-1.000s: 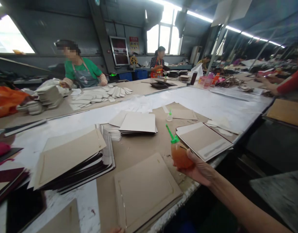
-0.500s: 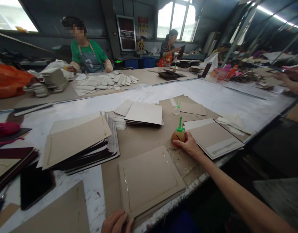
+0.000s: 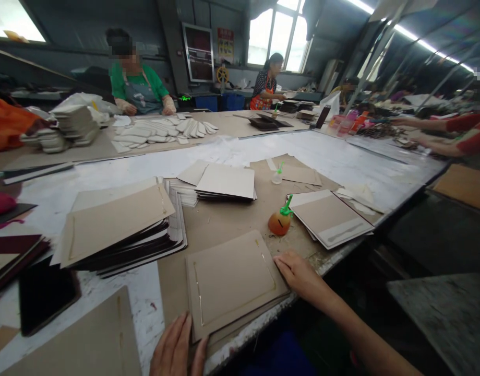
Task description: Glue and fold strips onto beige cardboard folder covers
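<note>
A grey-brown cardboard sheet point(image 3: 232, 282) lies in front of me on other sheets, with glossy lines of glue near its edges. My left hand point(image 3: 175, 344) is at its near left corner, fingers stretched along the left edge and thumb apart by the near edge. At the right edge, my right hand point(image 3: 300, 274) has its fingers closed together against the sheet; their undersides are hidden. A round glue bottle point(image 3: 279, 224) with amber contents and a green nozzle stands beyond my right hand, untouched.
Stacked boards point(image 3: 122, 224) stand left, with a dark phone-like slab point(image 3: 48, 297) nearby. White-topped boards point(image 3: 226, 181) and a small clear bottle point(image 3: 277, 177) lie farther back. A striped board point(image 3: 330, 216) rests right, near the table edge. Co-workers, including a person in green point(image 3: 140, 86), are across the table.
My right hand has let go of the glue bottle, now standing on the table, and has come nearer to the cardboard sheet's right edge. My left hand has moved up along the left edge.
</note>
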Tool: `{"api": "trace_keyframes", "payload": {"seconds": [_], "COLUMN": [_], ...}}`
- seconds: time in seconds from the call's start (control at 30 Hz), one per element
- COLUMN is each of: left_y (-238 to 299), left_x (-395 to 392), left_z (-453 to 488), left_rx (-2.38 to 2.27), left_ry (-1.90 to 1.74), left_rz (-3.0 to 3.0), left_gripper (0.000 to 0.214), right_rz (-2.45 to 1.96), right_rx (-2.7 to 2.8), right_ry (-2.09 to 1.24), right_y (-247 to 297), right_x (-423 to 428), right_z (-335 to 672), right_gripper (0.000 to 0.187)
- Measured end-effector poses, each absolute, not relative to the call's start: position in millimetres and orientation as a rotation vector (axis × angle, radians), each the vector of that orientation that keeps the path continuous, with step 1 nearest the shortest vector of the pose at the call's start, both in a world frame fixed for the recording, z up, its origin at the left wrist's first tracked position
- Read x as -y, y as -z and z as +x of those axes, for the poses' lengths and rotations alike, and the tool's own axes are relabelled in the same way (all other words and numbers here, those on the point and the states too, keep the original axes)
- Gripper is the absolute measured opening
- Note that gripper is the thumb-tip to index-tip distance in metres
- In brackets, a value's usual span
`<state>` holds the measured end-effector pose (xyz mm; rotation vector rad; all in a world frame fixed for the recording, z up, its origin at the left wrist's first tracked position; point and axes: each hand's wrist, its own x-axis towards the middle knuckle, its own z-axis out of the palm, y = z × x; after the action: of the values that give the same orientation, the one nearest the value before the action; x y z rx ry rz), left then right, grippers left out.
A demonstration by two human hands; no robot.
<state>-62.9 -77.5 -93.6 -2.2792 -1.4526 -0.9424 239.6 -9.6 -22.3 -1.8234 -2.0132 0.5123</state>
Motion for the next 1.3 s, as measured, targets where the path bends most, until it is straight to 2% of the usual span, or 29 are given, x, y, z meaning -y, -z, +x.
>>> {"api": "trace_keyframes", "payload": {"seconds": [0.17, 0.43, 0.77, 1.03, 1.3], "left_y": [102.1, 100.2, 70.3, 66.7, 78.7], "left_x": [76.6, 76.7, 81.3, 80.1, 79.4], "left_z": [-71.4, -71.0, -51.7, -51.3, -60.4], "left_rx": [1.311, 1.35, 1.642, 1.716, 1.67], "left_ry": [0.87, 0.911, 1.139, 1.188, 1.069], "left_rz": [-2.282, -2.296, -2.294, -2.297, -2.398], "left_gripper": [0.064, 0.061, 0.036, 0.03, 0.043], "right_rz": [-1.911, -2.027, -1.9, -1.864, -1.834], "right_rx": [2.121, 2.198, 2.137, 2.066, 1.94], "right_ry": [-0.449, -0.385, -0.606, -0.679, -0.747], "right_y": [7.4, -8.0, 19.9, 16.8, 12.3], "right_x": [11.5, 19.9, 3.2, -1.4, 1.2], "right_z": [226.3, 216.1, 237.3, 240.5, 237.7], "right_gripper": [0.031, 0.027, 0.038, 0.044, 0.036]}}
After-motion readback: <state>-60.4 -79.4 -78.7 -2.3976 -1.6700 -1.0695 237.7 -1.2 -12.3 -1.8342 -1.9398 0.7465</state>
